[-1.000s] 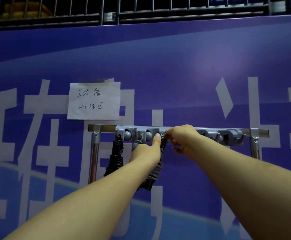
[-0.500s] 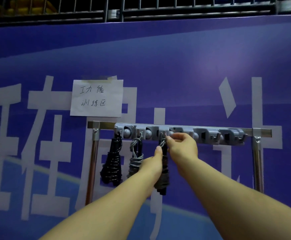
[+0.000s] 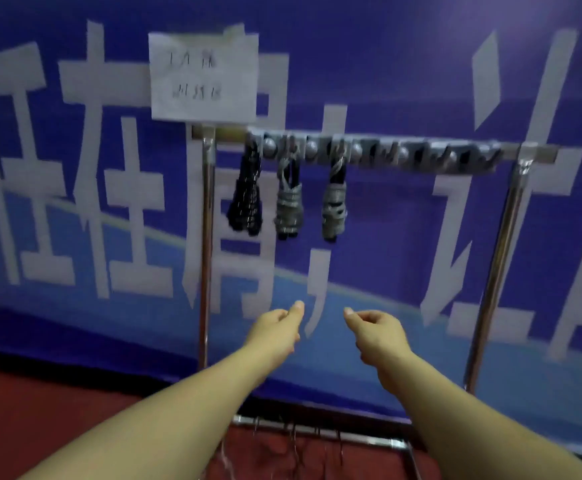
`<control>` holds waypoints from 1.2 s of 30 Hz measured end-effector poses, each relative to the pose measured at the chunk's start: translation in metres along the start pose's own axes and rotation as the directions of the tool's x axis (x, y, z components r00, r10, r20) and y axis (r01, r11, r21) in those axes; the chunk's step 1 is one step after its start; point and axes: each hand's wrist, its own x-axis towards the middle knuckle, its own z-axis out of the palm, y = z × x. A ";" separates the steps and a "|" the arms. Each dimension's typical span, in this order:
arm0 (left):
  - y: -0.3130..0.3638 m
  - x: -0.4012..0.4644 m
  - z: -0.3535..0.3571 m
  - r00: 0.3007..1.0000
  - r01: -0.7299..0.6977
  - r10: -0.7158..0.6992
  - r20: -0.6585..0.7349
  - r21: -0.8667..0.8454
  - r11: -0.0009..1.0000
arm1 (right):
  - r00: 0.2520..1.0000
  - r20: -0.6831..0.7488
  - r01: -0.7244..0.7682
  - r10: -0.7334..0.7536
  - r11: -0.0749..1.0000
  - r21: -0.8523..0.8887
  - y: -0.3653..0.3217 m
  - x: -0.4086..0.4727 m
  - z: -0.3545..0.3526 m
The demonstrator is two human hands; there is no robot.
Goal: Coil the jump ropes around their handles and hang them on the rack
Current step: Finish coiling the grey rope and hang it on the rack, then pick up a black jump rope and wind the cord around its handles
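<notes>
**Three coiled jump ropes hang on the rack, both hands free below**

Three jump ropes hang side by side from the left end of the rack (image 3: 379,152), a grey hook bar on a metal rail carried by two chrome posts. The black jump rope (image 3: 245,199) is leftmost, next to the left post. The middle grey jump rope (image 3: 289,206) hangs just beside it, and the right grey jump rope (image 3: 334,206) follows, each wound into a tight bundle around its handles. The hooks further right along the bar carry nothing.

Writing: a white paper note (image 3: 203,76) is taped to the blue banner (image 3: 386,64) just above the rack's left end. It bears two lines of handwritten characters, too blurred to read. Large white printed characters run across the banner behind the rack; they are only partly in view.

The left hand (image 3: 275,329) and right hand (image 3: 376,332) hover well below the ropes, apart from each other and touching nothing. Both have loosely curled fingers and hold nothing, thumbs pointing toward one another.

At the bottom, the rack's base bar (image 3: 317,433) lies on the red floor (image 3: 57,410).
</notes>
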 end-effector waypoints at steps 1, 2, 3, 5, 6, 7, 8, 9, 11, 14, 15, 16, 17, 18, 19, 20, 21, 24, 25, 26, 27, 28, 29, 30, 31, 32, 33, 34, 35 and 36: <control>-0.015 -0.003 -0.002 1.000 0.011 -0.011 0.002 0.042 0.999 | 1.000 0.010 -0.026 0.026 1.000 -0.001 0.013 -0.006 0.002; -0.036 -0.008 -0.003 0.999 0.042 -0.042 -0.002 0.073 0.996 | 0.998 0.033 -0.053 0.054 0.999 -0.010 0.030 -0.013 0.007; -0.056 -0.011 -0.004 0.998 0.064 -0.063 -0.013 0.100 0.993 | 0.997 0.046 -0.068 0.070 0.997 -0.029 0.046 -0.020 0.011; -0.091 -0.018 -0.006 0.994 0.111 -0.109 -0.020 0.150 0.983 | 0.992 0.082 -0.094 0.099 0.994 -0.063 0.075 -0.037 0.017; -0.112 -0.026 -0.005 0.990 0.144 -0.142 -0.026 0.157 0.977 | 0.988 0.103 -0.109 0.117 0.991 -0.074 0.093 -0.048 0.021; -0.132 -0.031 -0.003 0.986 0.164 -0.163 -0.024 0.173 0.971 | 0.984 0.119 -0.123 0.134 0.988 -0.092 0.110 -0.056 0.024; -0.156 -0.039 0.000 0.980 0.196 -0.197 -0.014 0.182 0.964 | 0.978 0.137 -0.141 0.157 0.983 -0.115 0.133 -0.066 0.030; -0.177 -0.048 0.003 0.972 0.234 -0.237 -0.004 0.188 0.954 | 0.971 0.149 -0.170 0.189 0.977 -0.132 0.153 -0.075 0.034; -0.216 -0.060 0.010 0.955 0.289 -0.296 0.007 0.191 0.938 | 0.954 0.177 -0.213 0.243 0.962 -0.170 0.190 -0.089 0.044; -0.274 -0.083 0.020 0.915 0.382 -0.402 0.040 0.235 0.894 | 0.923 0.189 -0.285 0.334 0.927 -0.243 0.246 -0.113 0.055; -0.297 -0.090 0.024 0.898 0.411 -0.437 0.050 0.257 0.875 | 0.912 0.194 -0.302 0.361 0.912 -0.276 0.265 -0.120 0.060; -0.315 -0.093 0.027 0.887 0.428 -0.459 0.057 0.271 0.862 | 0.906 0.197 -0.307 0.376 0.901 -0.306 0.280 -0.126 0.063; -0.335 -0.097 0.030 0.874 0.448 -0.483 0.057 0.288 0.846 | 0.895 0.203 -0.319 0.397 0.888 -0.330 0.295 -0.134 0.067; -0.353 -0.102 0.035 0.867 0.460 -0.496 0.056 0.292 0.838 | 0.888 0.204 -0.330 0.413 0.879 -0.344 0.309 -0.141 0.071; -0.370 -0.107 0.037 0.864 0.466 -0.501 0.053 0.294 0.834 | 0.883 0.203 -0.332 0.422 0.870 -0.365 0.321 -0.148 0.074; -0.388 -0.113 0.041 0.858 0.473 -0.510 0.053 0.306 0.826 | 0.874 0.202 -0.342 0.441 0.855 -0.390 0.335 -0.154 0.079; -0.404 -0.120 0.045 0.855 0.480 -0.518 0.043 0.317 0.818 | 0.869 0.204 -0.344 0.452 0.846 -0.408 0.346 -0.160 0.083; -0.460 -0.150 0.052 0.813 0.548 -0.582 -0.006 0.345 0.762 | 0.829 0.232 -0.376 0.509 0.814 -0.443 0.380 -0.177 0.098; -0.477 -0.163 0.052 0.785 0.583 -0.619 -0.021 0.363 0.727 | 0.811 0.248 -0.387 0.529 0.804 -0.451 0.394 -0.183 0.107; -0.489 -0.174 0.052 0.763 0.609 -0.645 -0.040 0.378 0.697 | 0.799 0.257 -0.399 0.544 0.799 -0.450 0.402 -0.189 0.110; -0.501 -0.185 0.050 0.743 0.639 -0.665 -0.075 0.373 0.672 | 0.783 0.272 -0.412 0.560 0.793 -0.448 0.413 -0.194 0.116; -0.515 -0.194 0.049 0.724 0.668 -0.681 -0.110 0.355 0.654 | 0.761 0.278 -0.436 0.586 0.779 -0.450 0.427 -0.200 0.126; -0.526 -0.203 0.049 0.717 0.682 -0.681 -0.148 0.348 0.643 | 0.745 0.276 -0.458 0.607 0.767 -0.449 0.440 -0.205 0.133; -0.537 -0.210 0.049 0.733 0.665 -0.659 -0.167 0.378 0.644 | 0.728 0.271 -0.482 0.630 0.751 -0.451 0.452 -0.209 0.140; -0.544 -0.214 0.049 0.751 0.637 -0.637 -0.174 0.447 0.628 | 0.716 0.267 -0.496 0.645 0.739 -0.456 0.461 -0.212 0.148; -0.555 -0.219 0.051 0.773 0.599 -0.610 -0.176 0.521 0.609 | 0.698 0.268 -0.505 0.664 0.722 -0.473 0.472 -0.216 0.157; -0.558 -0.219 0.053 0.791 0.565 -0.585 -0.180 0.582 0.585 | 0.686 0.267 -0.505 0.677 0.707 -0.494 0.479 -0.219 0.165; -0.560 -0.219 0.055 0.805 0.541 -0.567 -0.178 0.612 0.576 | 0.673 0.273 -0.504 0.687 0.697 -0.511 0.486 -0.222 0.173; -0.559 -0.218 0.057 0.809 0.533 -0.560 -0.180 0.626 0.569 | 0.658 0.280 -0.509 0.698 0.688 -0.517 0.492 -0.226 0.181; -0.563 -0.215 0.060 0.819 0.521 -0.544 -0.182 0.633 0.573 | 0.648 0.287 -0.520 0.705 0.686 -0.510 0.498 -0.231 0.188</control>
